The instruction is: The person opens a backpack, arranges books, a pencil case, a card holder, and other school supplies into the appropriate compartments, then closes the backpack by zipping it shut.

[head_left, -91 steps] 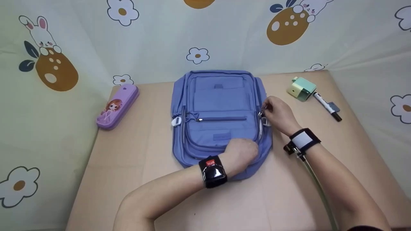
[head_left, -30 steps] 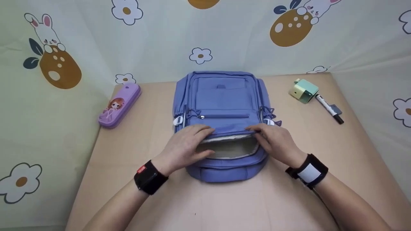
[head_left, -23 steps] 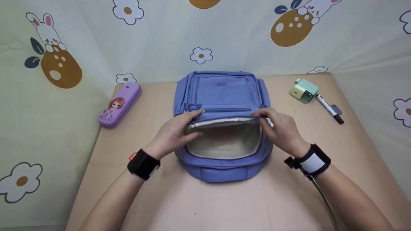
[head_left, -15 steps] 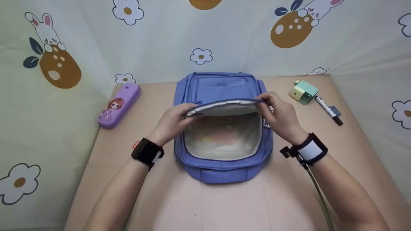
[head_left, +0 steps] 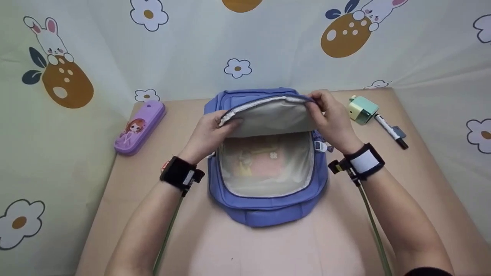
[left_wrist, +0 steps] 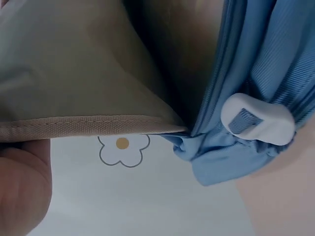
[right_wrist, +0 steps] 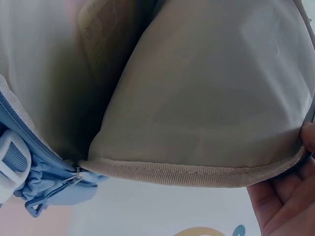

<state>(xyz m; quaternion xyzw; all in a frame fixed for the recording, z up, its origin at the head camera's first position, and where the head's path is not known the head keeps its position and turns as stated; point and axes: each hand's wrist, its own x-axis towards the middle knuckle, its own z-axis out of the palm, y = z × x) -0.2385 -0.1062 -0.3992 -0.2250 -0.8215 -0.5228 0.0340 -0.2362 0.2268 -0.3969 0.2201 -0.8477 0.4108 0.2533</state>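
In narrow pinches between thumb and fingers of the left hand (head_left: 207, 134) and right hand (head_left: 333, 122), opposite ends of the raised front flap (head_left: 274, 115). Beneath, flat on the worktop (head_left: 134, 191) at the middle of the back edge, the blue backpack (head_left: 268, 216), compartment (head_left: 295, 182) gaping, with a pink-and-yellow item (head_left: 264, 165) inside, too dim to identify. By the back left corner, a purple pencil case (head_left: 144, 128) with a printed doll figure (head_left: 135, 125); near the back right corner, a green-and-yellow pencil sharpener (head_left: 363, 109) and, just beside it, a black-capped white marker (head_left: 390, 131).
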